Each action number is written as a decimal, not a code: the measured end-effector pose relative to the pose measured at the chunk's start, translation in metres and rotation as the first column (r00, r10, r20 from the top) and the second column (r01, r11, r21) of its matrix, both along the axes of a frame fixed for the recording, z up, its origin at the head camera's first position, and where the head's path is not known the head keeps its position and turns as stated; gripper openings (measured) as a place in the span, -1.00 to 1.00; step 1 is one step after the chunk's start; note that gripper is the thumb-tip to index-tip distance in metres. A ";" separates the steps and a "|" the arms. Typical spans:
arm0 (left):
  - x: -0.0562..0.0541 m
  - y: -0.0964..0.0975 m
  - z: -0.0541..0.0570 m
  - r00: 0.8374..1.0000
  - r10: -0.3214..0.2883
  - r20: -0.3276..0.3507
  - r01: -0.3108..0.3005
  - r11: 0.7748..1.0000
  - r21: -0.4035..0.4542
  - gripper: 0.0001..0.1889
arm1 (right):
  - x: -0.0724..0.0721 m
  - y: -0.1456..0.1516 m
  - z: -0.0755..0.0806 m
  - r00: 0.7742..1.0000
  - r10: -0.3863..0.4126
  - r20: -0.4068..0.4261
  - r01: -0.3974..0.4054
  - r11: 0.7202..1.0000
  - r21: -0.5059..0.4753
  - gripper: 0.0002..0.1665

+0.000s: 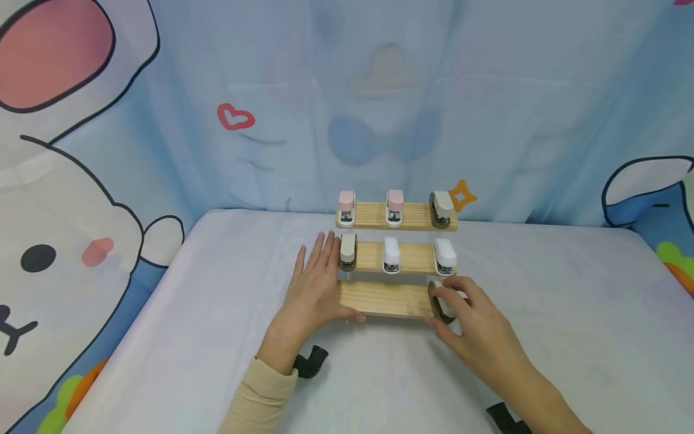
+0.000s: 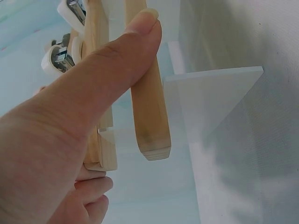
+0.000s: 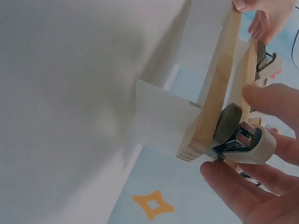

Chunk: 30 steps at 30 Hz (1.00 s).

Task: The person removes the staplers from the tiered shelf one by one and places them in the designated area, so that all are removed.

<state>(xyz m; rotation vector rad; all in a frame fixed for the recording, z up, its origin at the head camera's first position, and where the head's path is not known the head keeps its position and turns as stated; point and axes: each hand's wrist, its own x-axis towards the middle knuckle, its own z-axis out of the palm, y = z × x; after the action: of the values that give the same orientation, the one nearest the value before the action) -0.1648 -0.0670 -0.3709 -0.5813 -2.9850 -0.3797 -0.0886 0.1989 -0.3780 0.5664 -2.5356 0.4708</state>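
Observation:
A tiered rack with clear supports and wooden shelves stands on the table. My left hand [image 1: 317, 295] lies along its left side with long, straight fingers, the thumb resting on the front edge of the lowest wooden shelf [image 1: 385, 299]. At that shelf's right end my right hand [image 1: 477, 325] has curled fingers around a small grey-and-white stapler [image 3: 250, 144], fingertips at its two ends. On the middle shelf [image 1: 368, 256] sit a grey stapler [image 1: 347, 250] and two white ones. Two pink staplers [image 1: 346, 208] and a grey-white one [image 1: 441, 208] stand on the top shelf [image 1: 417, 216].
A white cloth covers the table [image 1: 569, 313]. Behind it hangs a blue curtain [image 1: 515, 120] with cartoon prints, close to the rack's back. A clear support panel [image 2: 215, 98] juts out under the lowest shelf. Black wrist-camera parts [image 1: 311, 361] sit beside the wrists.

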 end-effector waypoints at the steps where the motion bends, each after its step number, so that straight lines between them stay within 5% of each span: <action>1: 0.000 0.000 0.000 1.000 0.001 0.000 -0.001 1.000 0.001 0.53 | 0.000 0.000 0.000 1.000 -0.003 0.001 0.003 1.000 -0.002 -0.41; 30: 0.001 0.000 0.000 1.000 -0.003 -0.011 0.003 1.000 0.013 0.54 | 0.005 0.018 0.010 1.000 0.004 0.028 -0.004 1.000 0.004 -0.38</action>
<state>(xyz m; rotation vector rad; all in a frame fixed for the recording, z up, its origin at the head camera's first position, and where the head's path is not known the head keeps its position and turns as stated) -0.1635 -0.0667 -0.3713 -0.5848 -2.9689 -0.3946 -0.0835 0.2166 -0.3683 0.5706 -2.5632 0.4792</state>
